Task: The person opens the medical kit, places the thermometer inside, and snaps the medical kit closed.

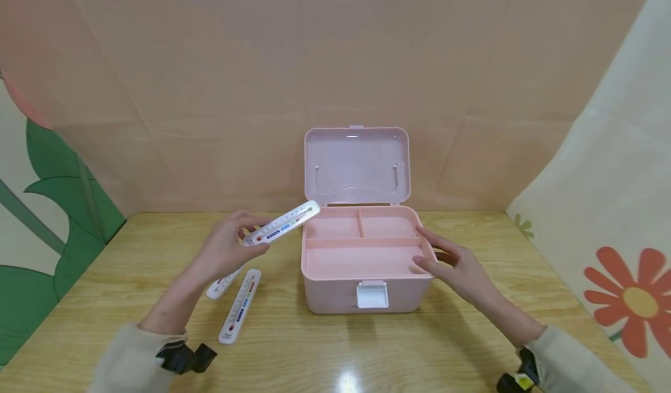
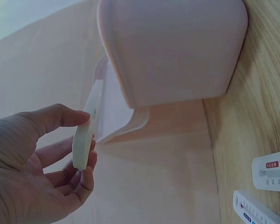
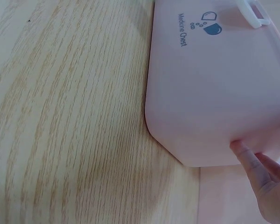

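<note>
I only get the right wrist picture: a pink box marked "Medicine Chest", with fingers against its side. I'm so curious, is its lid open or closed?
Observer: Open. The head view shows the lid raised at the back of the medicine chest.
Visitor: Oh, nice! And what is the left hand up to?
Observer: It holds a white thermometer between thumb and fingers.
Visitor: Just the one, or are there others about?
Observer: Two more thermometers lie on the wood-grain table, to the left of the chest in the head view.
</note>
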`<state>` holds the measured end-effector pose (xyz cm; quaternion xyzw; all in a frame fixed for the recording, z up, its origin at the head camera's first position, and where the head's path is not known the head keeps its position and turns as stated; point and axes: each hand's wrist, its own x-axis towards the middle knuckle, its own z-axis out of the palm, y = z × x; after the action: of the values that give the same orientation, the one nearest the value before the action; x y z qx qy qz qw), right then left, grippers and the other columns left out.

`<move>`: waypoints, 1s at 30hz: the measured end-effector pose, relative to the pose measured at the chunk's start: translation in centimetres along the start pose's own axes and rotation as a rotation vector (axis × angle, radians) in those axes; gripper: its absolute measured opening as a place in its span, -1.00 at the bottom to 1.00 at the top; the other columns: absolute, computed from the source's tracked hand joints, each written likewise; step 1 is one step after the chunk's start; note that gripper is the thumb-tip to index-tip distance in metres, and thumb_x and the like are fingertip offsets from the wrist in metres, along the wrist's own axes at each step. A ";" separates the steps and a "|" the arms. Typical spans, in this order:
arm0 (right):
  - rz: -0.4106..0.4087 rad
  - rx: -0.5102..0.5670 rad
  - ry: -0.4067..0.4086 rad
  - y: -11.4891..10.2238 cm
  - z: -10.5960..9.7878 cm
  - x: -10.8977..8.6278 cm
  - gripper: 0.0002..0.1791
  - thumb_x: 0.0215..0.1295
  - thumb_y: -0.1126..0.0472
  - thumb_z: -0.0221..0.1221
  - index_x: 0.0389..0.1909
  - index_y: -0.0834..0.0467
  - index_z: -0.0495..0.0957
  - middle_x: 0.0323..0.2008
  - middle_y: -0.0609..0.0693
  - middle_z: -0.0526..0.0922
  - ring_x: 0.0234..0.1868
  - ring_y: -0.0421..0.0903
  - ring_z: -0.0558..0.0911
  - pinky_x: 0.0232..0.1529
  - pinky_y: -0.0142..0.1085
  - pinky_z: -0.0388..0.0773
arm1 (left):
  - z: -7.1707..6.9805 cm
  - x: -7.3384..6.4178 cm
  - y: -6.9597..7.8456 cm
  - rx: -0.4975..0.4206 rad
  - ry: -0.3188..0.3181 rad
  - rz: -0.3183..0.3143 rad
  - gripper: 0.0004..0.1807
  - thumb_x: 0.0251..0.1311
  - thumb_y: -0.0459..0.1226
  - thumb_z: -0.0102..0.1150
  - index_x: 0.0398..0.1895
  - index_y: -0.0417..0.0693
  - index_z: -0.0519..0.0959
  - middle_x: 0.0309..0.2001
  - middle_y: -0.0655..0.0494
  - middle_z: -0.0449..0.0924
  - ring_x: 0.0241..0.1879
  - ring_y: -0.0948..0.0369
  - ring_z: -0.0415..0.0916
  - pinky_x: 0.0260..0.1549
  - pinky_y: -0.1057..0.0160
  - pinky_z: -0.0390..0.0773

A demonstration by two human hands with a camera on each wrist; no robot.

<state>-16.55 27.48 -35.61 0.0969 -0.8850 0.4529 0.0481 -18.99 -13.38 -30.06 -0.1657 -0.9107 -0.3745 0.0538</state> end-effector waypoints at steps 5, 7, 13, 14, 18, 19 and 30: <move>-0.001 0.000 0.005 0.1 0.0 0.0 -0.35 0.27 0.06 0.24 0.37 -0.02 0.31 0.36 0.14 0.34 0.17 0.13 0.52 -0.09 -0.59 0.49 | 0.3 0.1 0.9 -0.015 -0.023 0.013 -0.56 0.02 -0.36 0.35 0.05 -0.19 0.60 -0.05 -0.10 0.54 -0.25 0.08 0.43 -0.34 0.28 0.41; 0.004 -0.002 0.006 0.1 0.0 0.0 -0.35 0.27 0.05 0.24 0.37 -0.03 0.31 0.36 0.14 0.34 0.17 0.13 0.53 -0.09 -0.58 0.49 | 0.4 0.2 1.2 -0.018 -0.030 0.023 -0.57 0.02 -0.36 0.36 0.04 -0.19 0.61 -0.05 -0.10 0.55 -0.25 0.08 0.43 -0.33 0.27 0.41; 0.003 -0.001 0.004 0.0 0.0 0.0 -0.35 0.27 0.05 0.24 0.38 -0.03 0.31 0.36 0.14 0.33 0.18 0.14 0.52 -0.08 -0.58 0.48 | 0.9 0.5 1.8 -0.022 -0.047 0.046 -0.55 0.00 -0.37 0.36 0.04 -0.20 0.61 -0.03 -0.10 0.55 -0.25 0.10 0.43 -0.35 0.28 0.42; 0.002 0.002 0.003 0.0 0.0 0.0 -0.35 0.27 0.05 0.24 0.38 -0.03 0.31 0.36 0.13 0.33 0.18 0.14 0.52 -0.08 -0.58 0.48 | 0.9 0.6 1.8 -0.022 -0.047 0.050 -0.55 -0.01 -0.37 0.36 0.04 -0.20 0.61 -0.03 -0.10 0.55 -0.25 0.09 0.43 -0.35 0.28 0.42; 0.008 0.001 -0.002 0.0 0.0 0.0 -0.35 0.27 0.05 0.24 0.38 -0.04 0.31 0.36 0.14 0.33 0.18 0.14 0.51 -0.08 -0.58 0.48 | 1.4 0.9 2.0 -0.019 -0.044 0.079 -0.56 -0.03 -0.40 0.36 0.02 -0.20 0.62 -0.05 -0.07 0.57 -0.25 0.09 0.45 -0.32 0.24 0.45; 0.014 -0.001 -0.004 0.0 0.0 -0.1 -0.35 0.27 0.04 0.23 0.38 -0.05 0.30 0.37 0.15 0.32 0.18 0.15 0.52 -0.09 -0.57 0.49 | 1.5 1.0 2.1 -0.021 -0.046 0.088 -0.56 -0.03 -0.40 0.36 0.02 -0.19 0.63 -0.04 -0.07 0.58 -0.24 0.10 0.46 -0.31 0.22 0.46; 0.018 0.010 -0.002 -0.1 0.0 -0.1 -0.35 0.27 0.05 0.24 0.38 -0.04 0.31 0.36 0.15 0.32 0.16 0.16 0.53 -0.13 -0.52 0.54 | 3.0 1.9 3.9 -0.025 -0.079 0.154 -0.57 -0.07 -0.38 0.40 -0.02 -0.18 0.65 -0.07 -0.04 0.59 -0.25 0.14 0.45 -0.29 0.26 0.43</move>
<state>-16.45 27.42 -35.57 0.0897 -0.8837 0.4574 0.0426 -19.39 -8.18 -29.23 -0.2505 -0.8919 -0.3740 0.0444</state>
